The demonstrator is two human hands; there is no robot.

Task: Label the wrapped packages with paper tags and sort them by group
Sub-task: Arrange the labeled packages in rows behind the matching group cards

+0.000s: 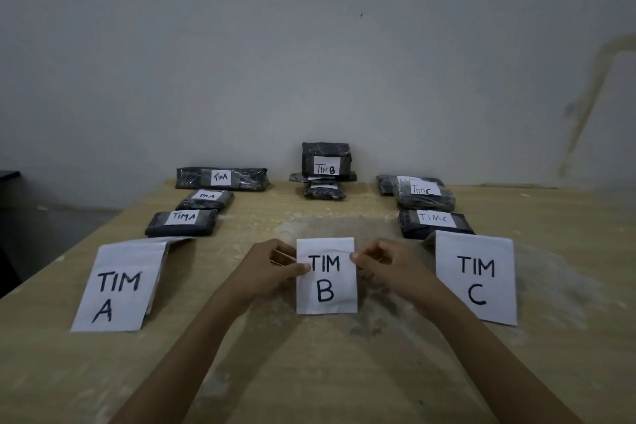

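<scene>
Both hands are on the B sheet point(326, 289): left hand point(272, 263) pinching its left edge, right hand point(382, 262) pinching the right. It sits between A sheet point(117, 289) and C sheet point(476, 280), long axis pointing at the B stack point(326, 162) beyond, with only bare table point(309, 372) before it.

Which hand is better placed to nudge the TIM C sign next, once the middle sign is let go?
Probably the right hand. It pinches the right edge of the TIM B sign, next to the TIM C sign; the left hand pinches the other edge and would have to cross over.
</scene>
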